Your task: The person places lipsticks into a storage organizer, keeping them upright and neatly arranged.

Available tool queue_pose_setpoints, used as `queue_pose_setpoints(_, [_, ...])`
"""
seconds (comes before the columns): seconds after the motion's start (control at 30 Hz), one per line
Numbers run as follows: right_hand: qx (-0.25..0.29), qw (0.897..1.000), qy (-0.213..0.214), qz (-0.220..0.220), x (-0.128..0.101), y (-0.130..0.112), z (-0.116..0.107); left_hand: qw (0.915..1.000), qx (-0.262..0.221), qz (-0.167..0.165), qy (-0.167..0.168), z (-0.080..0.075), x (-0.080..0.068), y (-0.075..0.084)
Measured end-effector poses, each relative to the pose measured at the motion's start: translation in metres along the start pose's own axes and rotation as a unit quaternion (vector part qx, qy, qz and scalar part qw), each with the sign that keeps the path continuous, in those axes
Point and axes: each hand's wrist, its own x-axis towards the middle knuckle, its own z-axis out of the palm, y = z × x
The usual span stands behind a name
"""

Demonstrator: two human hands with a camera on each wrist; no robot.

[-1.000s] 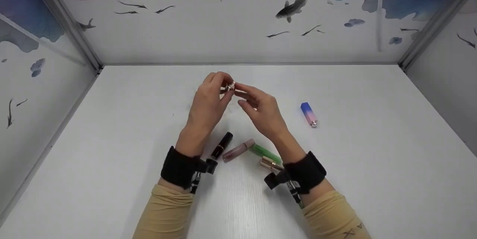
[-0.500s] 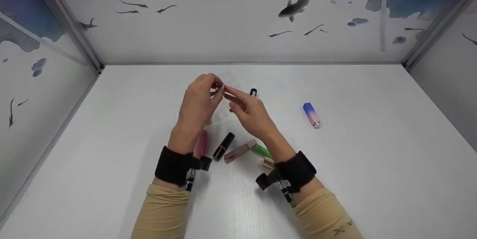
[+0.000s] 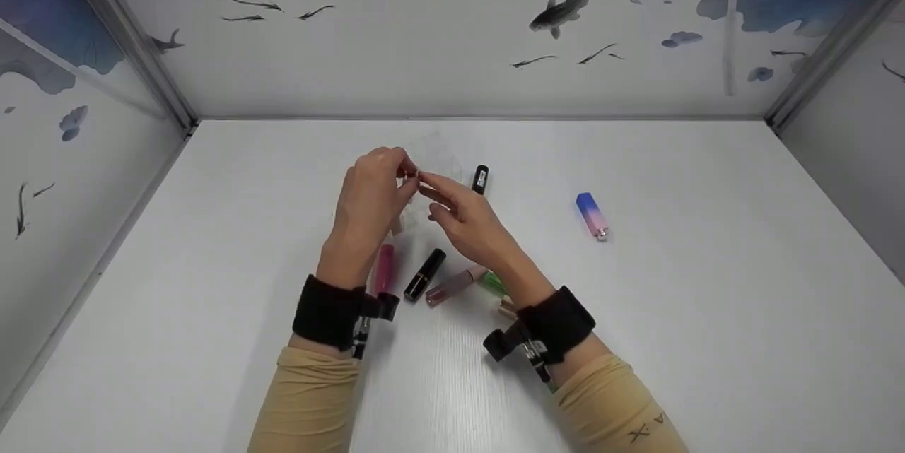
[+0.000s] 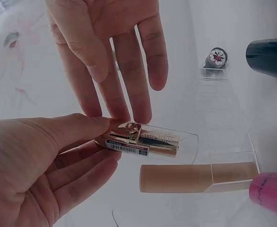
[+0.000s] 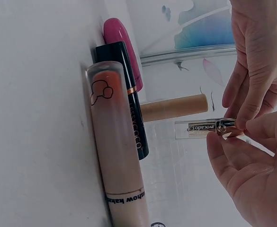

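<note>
My left hand (image 3: pixel 369 191) pinches a small lipstick (image 4: pixel 143 140) by its gold end, between thumb and fingers. The tube has a clear cap and a barcode label on one side. Straight fingertips of my right hand (image 3: pixel 472 223) touch the gold end in the left wrist view, the right thumb standing apart from it. Below the lipstick is a clear slotted holder (image 4: pixel 223 101), with a tan tube (image 4: pixel 176 178) and a jewel-topped tube (image 4: pixel 217 57) in its slots. In the head view the hands mostly cover the lipstick.
Between the forearms lie a pink tube (image 3: pixel 384 269), a black tube (image 3: pixel 425 275), a mauve gloss tube (image 3: pixel 452 287), a green tube (image 3: pixel 493 283) and a gold one (image 3: pixel 507 307). Farther right lies a blue-pink lipstick (image 3: pixel 592 216). Printed panels (image 3: pixel 459 71) enclose the table.
Both hands have shifted left and slightly toward the body, still together at the lipstick. The pink tube and the black-capped tube behind the right hand have come into view.
</note>
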Motion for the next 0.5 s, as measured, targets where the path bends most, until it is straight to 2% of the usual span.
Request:
queue_pose_setpoints(0.33, [0.001, 1.0, -0.018, 0.006, -0.0006, 0.004, 0.0022, 0.9989, 0.011, -0.022, -0.039, -0.0011, -0.0003, 0.0014])
queue_pose_setpoints(0.5, [0.006, 1.0, -0.023, -0.003, -0.0005, 0.0046, 0.0035, 0.999, 0.017, -0.012, -0.04, -0.001, -0.0005, -0.0004])
